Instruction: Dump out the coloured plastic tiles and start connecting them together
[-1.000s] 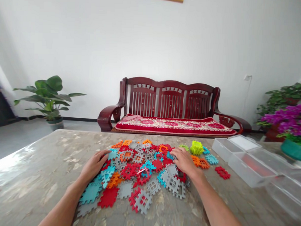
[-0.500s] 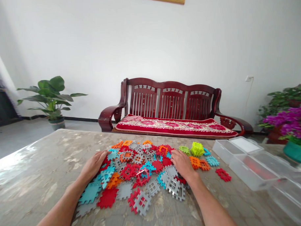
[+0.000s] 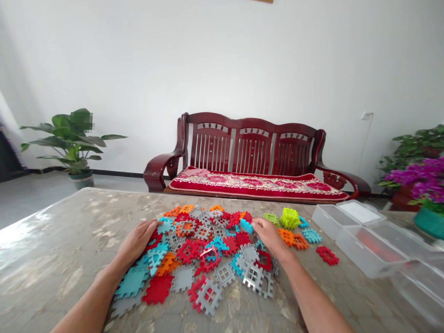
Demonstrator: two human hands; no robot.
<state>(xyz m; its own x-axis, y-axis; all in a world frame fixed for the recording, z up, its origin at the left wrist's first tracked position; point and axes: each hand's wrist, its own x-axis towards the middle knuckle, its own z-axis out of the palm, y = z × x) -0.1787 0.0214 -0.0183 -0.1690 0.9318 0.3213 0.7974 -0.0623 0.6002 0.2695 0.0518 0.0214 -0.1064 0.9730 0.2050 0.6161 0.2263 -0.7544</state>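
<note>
A heap of notched plastic building tiles in red, grey, blue and orange spreads over the table, with a red tile (image 3: 158,289) and a grey window tile (image 3: 208,297) at its near side. My left hand (image 3: 141,237) rests along the heap's left edge, fingers stretched out and holding nothing, beside light-blue tiles (image 3: 132,281). At the heap's right side my right hand (image 3: 269,236) pinches a blue tile (image 3: 246,225) between thumb and fingers. The tile is tipped up; part of the grip is hidden.
Right of the heap lie a yellow-green stack (image 3: 290,218), orange tiles (image 3: 293,239), a blue tile (image 3: 312,235) and a red tile (image 3: 327,255). Clear plastic boxes (image 3: 372,252) stand open at the table's right, near purple flowers (image 3: 431,178). A wooden bench (image 3: 252,148) is behind the table.
My right hand has drawn slightly back and now has the blue tile raised and tilted at its fingertips. My left hand has stayed nearly in place. The view has shifted slightly.
</note>
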